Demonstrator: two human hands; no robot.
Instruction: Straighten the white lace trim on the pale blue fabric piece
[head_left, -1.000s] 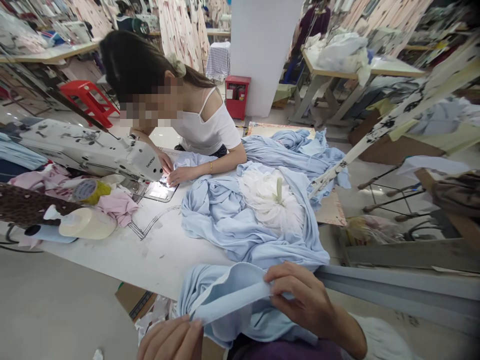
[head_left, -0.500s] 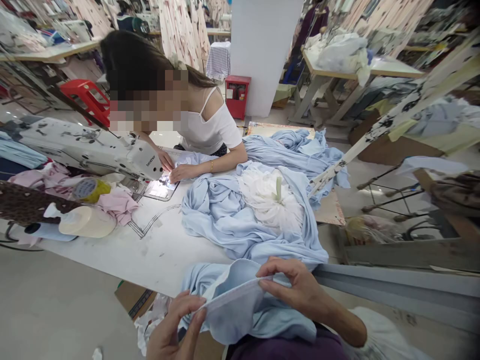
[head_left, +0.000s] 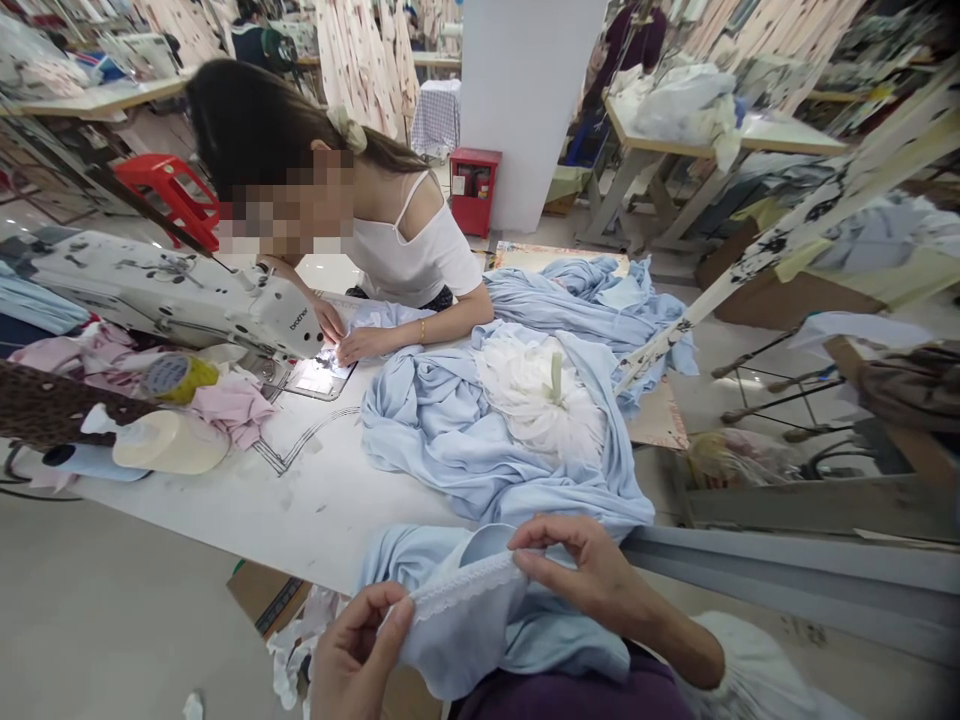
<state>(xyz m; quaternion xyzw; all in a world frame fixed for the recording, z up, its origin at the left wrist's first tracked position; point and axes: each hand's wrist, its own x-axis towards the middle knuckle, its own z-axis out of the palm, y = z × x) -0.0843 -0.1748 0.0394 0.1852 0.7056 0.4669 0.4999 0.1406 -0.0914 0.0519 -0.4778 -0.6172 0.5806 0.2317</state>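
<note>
Light blue fabric (head_left: 469,640) with a sewn edge is stretched between my two hands at the table's near edge. My left hand (head_left: 360,640) pinches the left end of that edge between thumb and fingers. The right end is pinched by my right hand (head_left: 574,565). A pale, rough-textured strip shows along the edge between them. The rest of this cloth hangs toward my lap and rests partly on the table. Just beyond lies a heap of light blue fabric (head_left: 427,410) with a white gathered bundle (head_left: 536,395) tied by a greenish strip on it.
Across the white table (head_left: 322,510), a co-worker (head_left: 420,240) guides cloth under a sewing machine (head_left: 165,285). A pump bottle (head_left: 172,443), a yellow tape roll (head_left: 178,378) and pink scraps (head_left: 232,405) lie left. A patterned fabric-wrapped pole (head_left: 750,255) slants across the right.
The fabric edge has turned between my hands, so the rough pale strip now faces me. My left hand has shifted slightly right; the co-worker's head has moved a little left.
</note>
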